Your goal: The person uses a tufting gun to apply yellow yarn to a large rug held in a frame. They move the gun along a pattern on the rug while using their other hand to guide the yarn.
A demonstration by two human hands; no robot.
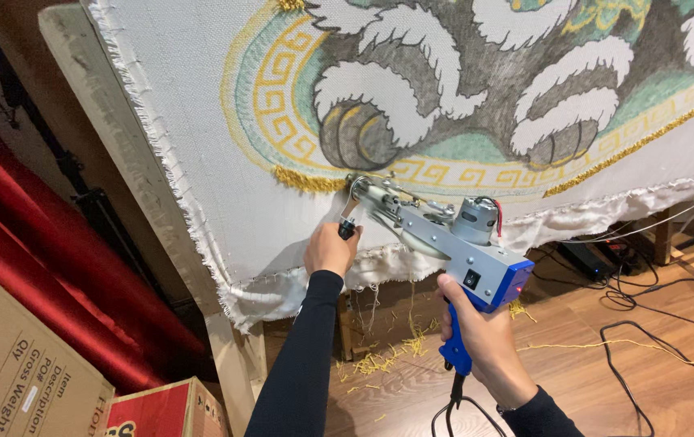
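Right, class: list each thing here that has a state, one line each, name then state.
Grey-and-blue tufting gun: held, tip against the cloth.
Left hand: closed on the gun's front handle.
Right hand: closed on the blue grip.
White backing cloth: stretched on frame, partly tufted.
Brown cardboard box: closed.

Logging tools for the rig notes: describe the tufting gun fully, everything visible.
The tufting gun has a silver-grey metal body, a blue rear end and blue pistol grip, a black rocker switch with a small red light beside it, and a round silver motor on top with a red wire. A dark cable leaves the grip's base. The right hand grips the blue handle; the left hand holds the black-tipped front handle. It is tilted, nose up-left, its tip against the cloth at the gold yarn border.
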